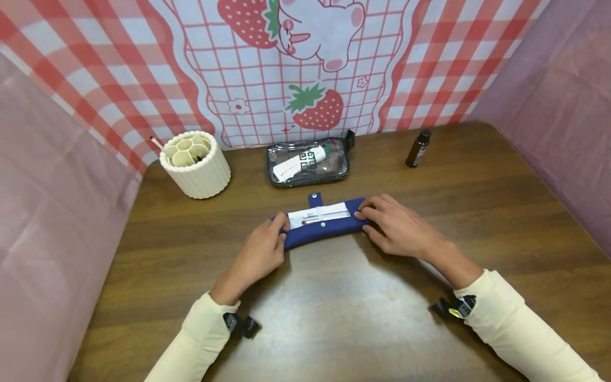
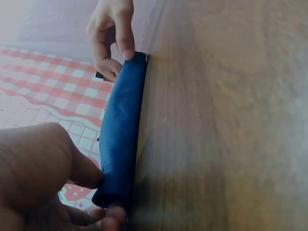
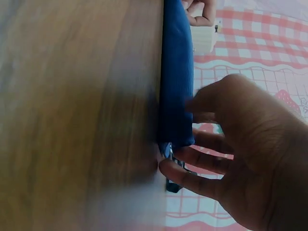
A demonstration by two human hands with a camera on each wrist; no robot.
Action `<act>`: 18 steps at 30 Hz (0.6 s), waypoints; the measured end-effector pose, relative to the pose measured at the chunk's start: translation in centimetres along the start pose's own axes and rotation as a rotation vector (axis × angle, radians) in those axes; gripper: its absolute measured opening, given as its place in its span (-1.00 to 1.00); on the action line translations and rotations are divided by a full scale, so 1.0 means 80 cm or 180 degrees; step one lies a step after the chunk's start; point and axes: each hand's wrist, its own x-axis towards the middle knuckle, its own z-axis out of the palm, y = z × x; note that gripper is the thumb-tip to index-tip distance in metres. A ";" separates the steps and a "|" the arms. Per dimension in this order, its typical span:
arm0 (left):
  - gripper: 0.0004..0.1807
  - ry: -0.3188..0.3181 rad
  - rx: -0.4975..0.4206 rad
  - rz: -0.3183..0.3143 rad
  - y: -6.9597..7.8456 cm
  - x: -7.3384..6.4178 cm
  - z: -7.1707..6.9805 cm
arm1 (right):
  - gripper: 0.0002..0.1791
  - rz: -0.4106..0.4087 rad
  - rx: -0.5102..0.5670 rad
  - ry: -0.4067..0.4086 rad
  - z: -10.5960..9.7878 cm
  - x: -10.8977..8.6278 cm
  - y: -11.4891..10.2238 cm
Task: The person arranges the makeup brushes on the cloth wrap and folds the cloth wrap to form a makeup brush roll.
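A long navy-blue fabric roll pouch lies across the table in the head view, partly rolled up, with its pale lining facing up. Slim, light-coloured sticks lie on that lining, too small to identify. A short strap with a metal snap points away from me at the far edge. My left hand pinches the pouch's left end between thumb and fingers. At the opposite end, my right hand grips with thumb and fingertips. In the left wrist view the rolled blue side stretches between both hands.
Behind the pouch sits a clear zip case with a white tube inside. A cream ribbed holder with compartments stands at the back left. Toward the back right is a small dark bottle. A strawberry-print cloth hangs along the far edge.
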 end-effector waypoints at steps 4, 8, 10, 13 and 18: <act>-0.87 0.0021 0.0047 0.0116 -0.003 -0.003 0.003 | -0.65 0.0087 -0.0091 -0.0044 -0.001 0.002 -0.001; -0.67 -0.0104 0.0034 0.0208 -0.005 -0.004 0.001 | -0.68 0.0098 -0.0118 -0.0057 -0.002 0.006 0.001; -0.66 -0.0063 0.0070 0.0345 -0.007 -0.003 -0.001 | -0.70 0.0086 -0.0104 -0.0108 -0.004 0.010 0.002; -0.75 0.0045 0.0146 0.0566 -0.011 0.001 -0.004 | -0.77 0.0016 -0.0021 -0.0221 -0.007 0.019 0.006; -0.81 0.0048 0.0159 0.0880 -0.020 0.012 -0.008 | -0.87 -0.0047 0.0243 -0.0596 -0.011 0.035 0.011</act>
